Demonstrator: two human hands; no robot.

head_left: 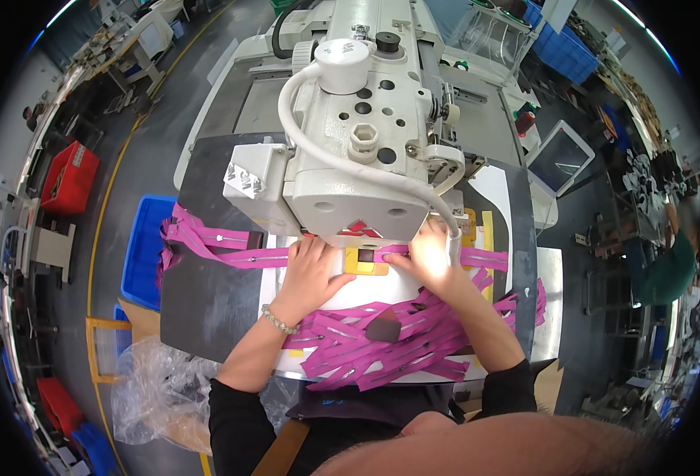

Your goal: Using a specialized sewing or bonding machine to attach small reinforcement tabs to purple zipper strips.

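A magenta zipper strip [255,259] runs crosswise beneath the head of a white industrial sewing machine [358,190]. My left hand [312,270] lies over the strip left of a yellow sewing clamp [366,267], fingers extended flat and thumb spread toward me. To the clamp's right, my right hand [429,258] holds the strip, its thumb on the tape beside the clamp. Glare and the machine head partly cover its fingers. A dark small patch [366,255] shows in the clamp's opening. Closer to me, many magenta zippers [366,333] lie in a loose pile with a dark brown piece [383,326] on top.
More magenta zipper tape hangs off the table's left side by a blue bin [145,250]. Clear plastic wrapping [159,389] lies at lower left. A tilted screen [560,157] stands at right, near thread spools [525,120]. A red crate [70,178] sits farther left.
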